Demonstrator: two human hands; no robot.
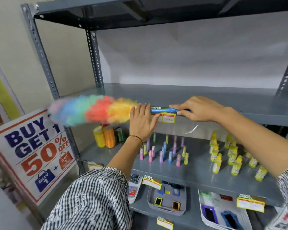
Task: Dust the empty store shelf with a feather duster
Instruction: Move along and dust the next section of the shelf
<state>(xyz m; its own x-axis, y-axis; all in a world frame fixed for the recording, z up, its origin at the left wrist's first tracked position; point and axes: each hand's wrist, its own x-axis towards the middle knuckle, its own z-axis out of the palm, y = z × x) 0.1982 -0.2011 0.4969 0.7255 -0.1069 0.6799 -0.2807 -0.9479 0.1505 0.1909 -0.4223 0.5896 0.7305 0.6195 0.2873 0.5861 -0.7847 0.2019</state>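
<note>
A rainbow feather duster (pixel 93 111) with a blue ribbed handle lies level along the front edge of the empty grey shelf (pixel 198 95). Its fluffy head is blurred and sticks out past the shelf's left post. My right hand (pixel 199 108) is closed around the end of the blue handle. My left hand (pixel 142 122) is flat with fingers spread, pressed against the shelf's front lip where the fluffy head meets the handle, partly hiding that joint. Nothing stands on the shelf surface.
A yellow price tag (pixel 163 115) hangs on the shelf lip between my hands. The shelf below holds thread spools (pixel 105 136), small pastel bottles (pixel 163 151) and yellow bottles (pixel 229 155). A "Buy 1 Get 1" sign (pixel 33 151) stands at left. Perforated steel posts (pixel 93 58) frame the shelf.
</note>
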